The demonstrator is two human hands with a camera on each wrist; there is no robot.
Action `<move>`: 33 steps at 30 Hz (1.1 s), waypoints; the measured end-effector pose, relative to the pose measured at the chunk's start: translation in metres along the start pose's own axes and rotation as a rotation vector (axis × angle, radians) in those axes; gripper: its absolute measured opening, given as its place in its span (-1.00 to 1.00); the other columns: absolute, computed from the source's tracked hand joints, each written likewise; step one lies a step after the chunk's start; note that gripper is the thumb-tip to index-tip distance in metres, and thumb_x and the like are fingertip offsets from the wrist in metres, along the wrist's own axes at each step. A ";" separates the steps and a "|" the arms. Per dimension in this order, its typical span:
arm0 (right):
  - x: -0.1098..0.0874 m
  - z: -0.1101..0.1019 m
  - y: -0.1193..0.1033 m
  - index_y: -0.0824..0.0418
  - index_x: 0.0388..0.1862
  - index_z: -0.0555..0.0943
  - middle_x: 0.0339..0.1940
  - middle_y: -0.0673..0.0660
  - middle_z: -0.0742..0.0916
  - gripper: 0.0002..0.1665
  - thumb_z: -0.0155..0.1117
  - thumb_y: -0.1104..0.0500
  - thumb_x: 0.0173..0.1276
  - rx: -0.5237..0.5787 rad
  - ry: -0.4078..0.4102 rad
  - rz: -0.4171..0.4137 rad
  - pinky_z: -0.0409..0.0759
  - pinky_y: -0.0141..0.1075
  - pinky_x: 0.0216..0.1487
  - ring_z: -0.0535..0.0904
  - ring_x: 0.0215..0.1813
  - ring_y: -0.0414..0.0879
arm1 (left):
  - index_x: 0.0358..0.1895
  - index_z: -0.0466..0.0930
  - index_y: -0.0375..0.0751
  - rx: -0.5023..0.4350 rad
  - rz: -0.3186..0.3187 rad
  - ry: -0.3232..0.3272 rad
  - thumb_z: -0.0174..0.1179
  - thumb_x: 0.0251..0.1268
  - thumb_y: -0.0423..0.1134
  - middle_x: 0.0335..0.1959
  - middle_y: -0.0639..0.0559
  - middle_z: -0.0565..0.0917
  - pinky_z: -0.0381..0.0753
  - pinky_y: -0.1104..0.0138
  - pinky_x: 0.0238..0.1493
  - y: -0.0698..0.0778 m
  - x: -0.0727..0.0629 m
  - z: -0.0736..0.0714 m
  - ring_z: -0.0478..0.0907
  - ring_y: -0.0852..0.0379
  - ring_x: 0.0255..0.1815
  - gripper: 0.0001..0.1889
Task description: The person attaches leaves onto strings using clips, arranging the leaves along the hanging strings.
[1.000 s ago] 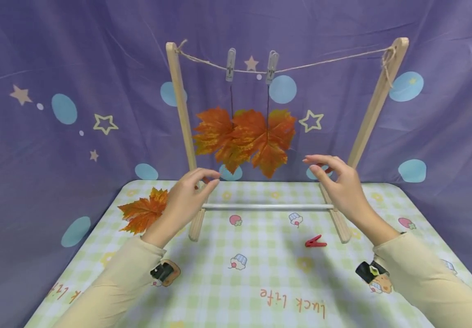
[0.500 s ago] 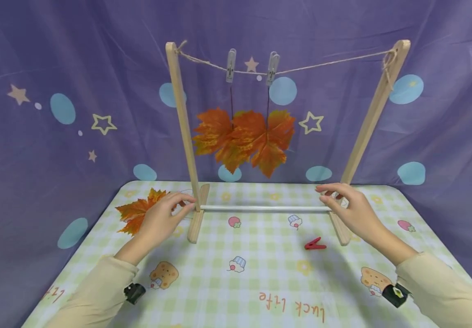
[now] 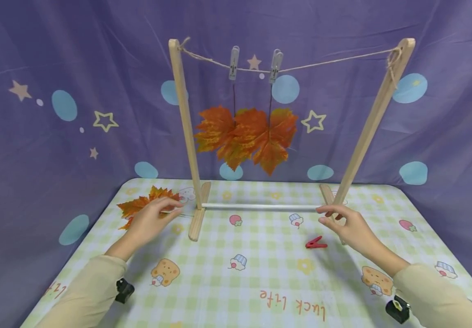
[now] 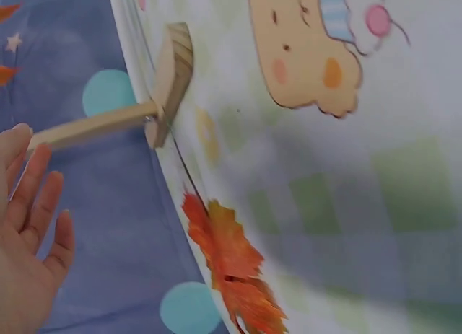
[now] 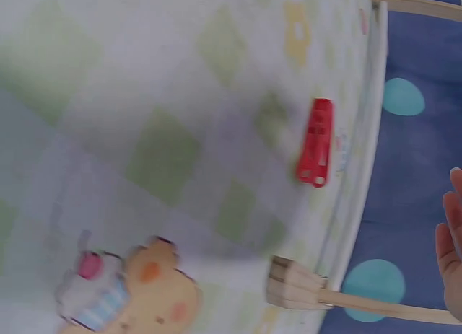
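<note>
In the head view my left hand [image 3: 151,222] hovers beside an orange maple leaf [image 3: 135,207] on the left of the table and partly covers it. Its fingers are loosely bent and hold nothing. The leaf's thin dark stem [image 4: 186,164] reaches toward the stand's left foot in the left wrist view. My right hand [image 3: 352,226] is in front of the stand's right foot, thumb and fingers apart, holding nothing. A red clothespin [image 3: 315,242] lies on the table to its lower left. Two grey clothespins [image 3: 233,64] on the string hold hanging maple leaves [image 3: 274,141] by their stems.
A wooden stand has a left post [image 3: 187,123], a right post [image 3: 371,123], a sagging string [image 3: 338,60] and a white crossbar [image 3: 260,207] low down. A checked cloth [image 3: 203,300] covers the table. A purple curtain [image 3: 96,59] hangs behind.
Both hands have come down from beneath the hanging leaves. The left hand moved left to the maple leaf on the table; the right hand dropped nearer the red clothespin.
</note>
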State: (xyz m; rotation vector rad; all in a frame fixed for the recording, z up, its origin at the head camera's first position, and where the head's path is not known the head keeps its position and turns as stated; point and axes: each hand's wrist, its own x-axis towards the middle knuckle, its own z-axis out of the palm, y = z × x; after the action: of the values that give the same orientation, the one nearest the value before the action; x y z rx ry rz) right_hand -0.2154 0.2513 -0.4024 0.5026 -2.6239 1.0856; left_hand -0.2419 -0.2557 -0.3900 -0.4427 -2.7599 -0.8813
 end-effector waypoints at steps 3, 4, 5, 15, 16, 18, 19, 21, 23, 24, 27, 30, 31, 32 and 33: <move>-0.004 0.006 0.007 0.08 0.08 0.68 -0.08 0.02 0.73 -0.70 0.35 0.09 0.40 0.006 -0.027 0.003 0.53 -0.22 -0.03 0.60 -0.05 0.01 | 0.05 0.69 0.06 0.017 -0.011 -0.023 0.19 0.45 0.00 0.11 0.01 0.64 0.55 -0.08 -0.01 -0.008 -0.001 0.001 0.59 -0.12 0.09 -0.75; -0.005 0.008 0.009 0.10 0.09 0.68 -0.04 0.02 0.74 -0.68 0.37 0.10 0.38 0.010 -0.036 -0.002 0.53 -0.23 -0.02 0.61 -0.02 0.02 | 0.04 0.69 0.06 0.017 -0.016 -0.033 0.19 0.45 0.00 0.11 0.01 0.65 0.53 -0.10 0.02 -0.010 -0.001 0.001 0.58 -0.13 0.11 -0.76; -0.007 0.009 0.011 0.11 0.09 0.68 -0.01 0.02 0.73 -0.67 0.38 0.11 0.37 0.009 -0.045 -0.008 0.53 -0.23 0.00 0.61 0.01 0.01 | 0.04 0.69 0.07 0.020 -0.024 -0.042 0.19 0.45 0.00 0.12 0.01 0.64 0.50 -0.13 0.05 -0.012 -0.001 0.001 0.56 -0.14 0.13 -0.76; -0.011 0.018 0.026 0.17 0.07 0.68 0.02 0.07 0.74 -0.63 0.44 0.24 0.28 0.011 -0.119 -0.046 0.55 -0.09 0.06 0.57 0.09 -0.05 | 0.07 0.68 0.11 0.053 -0.083 -0.109 0.19 0.46 -0.07 0.23 -0.08 0.57 0.38 -0.29 0.10 -0.029 0.002 0.003 0.45 -0.25 0.26 -0.78; -0.011 0.018 0.027 0.17 0.08 0.68 0.03 0.08 0.73 -0.63 0.44 0.23 0.28 0.019 -0.127 -0.033 0.54 -0.08 0.06 0.57 0.08 -0.05 | 0.08 0.68 0.11 0.061 -0.083 -0.116 0.19 0.46 -0.09 0.24 -0.09 0.56 0.40 -0.28 0.09 -0.031 0.003 0.004 0.45 -0.25 0.26 -0.78; -0.012 0.019 0.029 0.19 0.09 0.67 0.05 0.11 0.73 -0.62 0.43 0.20 0.30 0.035 -0.145 -0.010 0.52 -0.07 0.07 0.56 0.10 -0.02 | 0.09 0.68 0.07 0.074 -0.082 -0.130 0.19 0.46 -0.14 0.25 -0.12 0.55 0.42 -0.26 0.06 -0.035 0.005 0.005 0.45 -0.25 0.26 -0.77; -0.012 0.019 0.030 0.21 0.10 0.66 0.07 0.13 0.72 -0.61 0.42 0.19 0.30 0.045 -0.156 -0.006 0.52 -0.06 0.07 0.56 0.10 0.01 | 0.10 0.68 0.06 0.079 -0.084 -0.136 0.19 0.46 -0.15 0.26 -0.13 0.55 0.44 -0.25 0.05 -0.037 0.006 0.006 0.45 -0.25 0.26 -0.77; -0.013 0.019 0.033 0.23 0.12 0.65 0.08 0.14 0.71 -0.59 0.42 0.17 0.31 0.058 -0.178 0.006 0.50 -0.05 0.07 0.56 0.11 0.05 | 0.11 0.67 0.03 0.087 -0.083 -0.142 0.20 0.45 -0.16 0.25 -0.14 0.55 0.46 -0.23 0.02 -0.041 0.008 0.007 0.45 -0.26 0.26 -0.76; -0.013 0.020 0.036 0.23 0.13 0.64 0.09 0.13 0.71 -0.58 0.42 0.16 0.31 0.069 -0.199 0.008 0.50 -0.04 0.07 0.56 0.12 0.09 | 0.11 0.68 0.00 0.091 -0.080 -0.141 0.22 0.44 -0.18 0.23 -0.13 0.57 0.47 -0.21 0.02 -0.045 0.010 0.008 0.45 -0.26 0.25 -0.75; -0.014 0.020 0.038 0.23 0.13 0.64 0.08 0.12 0.71 -0.58 0.43 0.16 0.30 0.070 -0.207 0.006 0.50 -0.03 0.07 0.57 0.11 0.11 | 0.11 0.68 -0.01 0.093 -0.077 -0.140 0.22 0.44 -0.18 0.22 -0.12 0.58 0.47 -0.21 0.02 -0.047 0.011 0.008 0.46 -0.25 0.25 -0.75; -0.015 0.021 0.041 0.19 0.13 0.65 0.07 0.09 0.70 -0.58 0.44 0.16 0.29 0.063 -0.222 -0.002 0.51 -0.01 0.05 0.58 0.10 0.12 | 0.11 0.68 -0.03 0.103 -0.067 -0.141 0.23 0.43 -0.18 0.17 -0.10 0.61 0.48 -0.19 0.02 -0.053 0.014 0.010 0.49 -0.23 0.21 -0.75; -0.016 0.022 0.044 0.20 0.12 0.65 0.06 0.09 0.70 -0.58 0.44 0.18 0.29 0.053 -0.223 -0.019 0.54 -0.02 0.02 0.58 0.08 0.12 | 0.10 0.68 -0.05 0.116 -0.063 -0.149 0.22 0.43 -0.19 0.14 -0.10 0.63 0.51 -0.14 -0.02 -0.059 0.018 0.012 0.54 -0.18 0.14 -0.75; -0.017 0.023 0.045 0.21 0.12 0.65 0.06 0.09 0.70 -0.59 0.44 0.19 0.29 0.055 -0.225 -0.022 0.55 -0.03 0.01 0.58 0.08 0.12 | 0.11 0.68 -0.07 0.116 -0.062 -0.154 0.22 0.44 -0.20 0.12 -0.10 0.64 0.53 -0.11 -0.04 -0.061 0.019 0.013 0.56 -0.16 0.11 -0.75; -0.017 0.023 0.046 0.23 0.11 0.65 0.05 0.10 0.70 -0.59 0.44 0.20 0.29 0.056 -0.226 -0.024 0.56 -0.05 0.01 0.58 0.07 0.11 | 0.11 0.68 -0.08 0.115 -0.066 -0.159 0.21 0.44 -0.22 0.11 -0.11 0.64 0.54 -0.09 -0.07 -0.063 0.021 0.014 0.58 -0.13 0.06 -0.75; -0.017 0.023 0.048 0.24 0.11 0.65 0.05 0.10 0.71 -0.59 0.44 0.20 0.29 0.054 -0.227 -0.027 0.57 -0.06 0.00 0.58 0.06 0.11 | 0.12 0.67 -0.10 0.112 -0.073 -0.164 0.20 0.45 -0.23 0.10 -0.11 0.65 0.55 -0.07 -0.08 -0.064 0.022 0.015 0.59 -0.12 0.04 -0.75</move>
State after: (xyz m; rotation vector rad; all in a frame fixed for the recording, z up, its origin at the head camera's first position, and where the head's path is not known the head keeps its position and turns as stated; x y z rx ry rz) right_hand -0.2216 0.2696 -0.4547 0.7097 -2.7764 1.1553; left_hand -0.2862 -0.2917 -0.4290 -0.4139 -2.9738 -0.7310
